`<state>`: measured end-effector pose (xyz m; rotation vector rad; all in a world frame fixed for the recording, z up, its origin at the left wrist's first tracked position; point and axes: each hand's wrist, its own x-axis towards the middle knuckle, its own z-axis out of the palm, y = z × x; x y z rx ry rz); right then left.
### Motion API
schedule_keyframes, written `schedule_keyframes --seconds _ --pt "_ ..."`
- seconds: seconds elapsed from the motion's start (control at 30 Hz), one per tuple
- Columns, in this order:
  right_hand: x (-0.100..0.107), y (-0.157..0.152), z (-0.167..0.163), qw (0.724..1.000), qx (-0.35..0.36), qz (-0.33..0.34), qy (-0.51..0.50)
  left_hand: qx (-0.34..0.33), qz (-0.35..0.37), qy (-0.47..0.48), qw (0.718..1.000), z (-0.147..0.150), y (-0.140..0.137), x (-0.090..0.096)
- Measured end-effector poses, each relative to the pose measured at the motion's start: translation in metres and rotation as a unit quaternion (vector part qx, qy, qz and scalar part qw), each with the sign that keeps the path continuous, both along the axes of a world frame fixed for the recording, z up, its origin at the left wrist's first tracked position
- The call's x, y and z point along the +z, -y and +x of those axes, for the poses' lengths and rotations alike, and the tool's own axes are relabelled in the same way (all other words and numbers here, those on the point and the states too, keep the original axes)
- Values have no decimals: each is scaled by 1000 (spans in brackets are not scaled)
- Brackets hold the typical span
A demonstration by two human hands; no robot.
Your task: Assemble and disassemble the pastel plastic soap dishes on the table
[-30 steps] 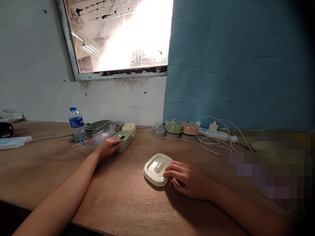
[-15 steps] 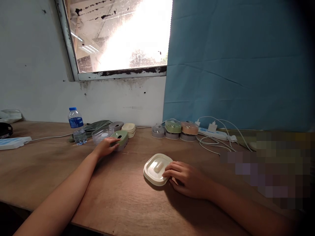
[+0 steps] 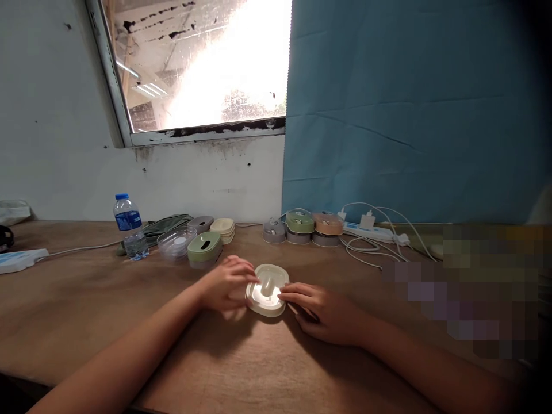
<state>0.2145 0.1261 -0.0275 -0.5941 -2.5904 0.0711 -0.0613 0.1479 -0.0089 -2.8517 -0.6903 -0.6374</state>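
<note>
A square cream lid with rounded corners (image 3: 267,307) and a raised tab in its middle is held tilted just above the wooden table. My right hand (image 3: 325,313) grips its right edge, fingers on top and thumb below. At the lid's left edge is my left hand (image 3: 228,284), slightly blurred, its fingers curved and apart; whether they touch the rim I cannot tell. Beyond the left hand stands a green-lidded oval box (image 3: 199,252), with a clear plastic container (image 3: 172,244) beside it. Behind them is a stack of cream lids (image 3: 223,226).
A water bottle (image 3: 131,230) stands at the left, near dark green cloth (image 3: 166,228). Several stacked oval boxes (image 3: 300,222) line the back by the blue curtain. White cables and a power strip (image 3: 373,232) lie to their right, another power strip (image 3: 21,260) far left.
My left hand has let go of the green-lidded box and come right and nearer, to the cream lid. The right hand still holds the lid. The view has shifted slightly.
</note>
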Motion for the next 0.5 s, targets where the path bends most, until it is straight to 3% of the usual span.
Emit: schedule_keyframes --seconds 0.03,0.1,0.23,0.37,0.5 --pt "0 0 0 1000 -8 -9 9 -44 -15 -24 999 13 5 -2" --pt "0 0 1 999 -27 -25 28 -67 -29 -40 997 32 12 -8" --pt "-1 -1 1 997 -53 -29 50 -15 -32 -27 999 41 12 -17" --pt "-3 -2 -2 997 -78 5 2 30 -27 -14 999 35 6 -17" --pt "1 0 -3 998 -44 37 -4 96 -10 -5 995 28 -5 -15"
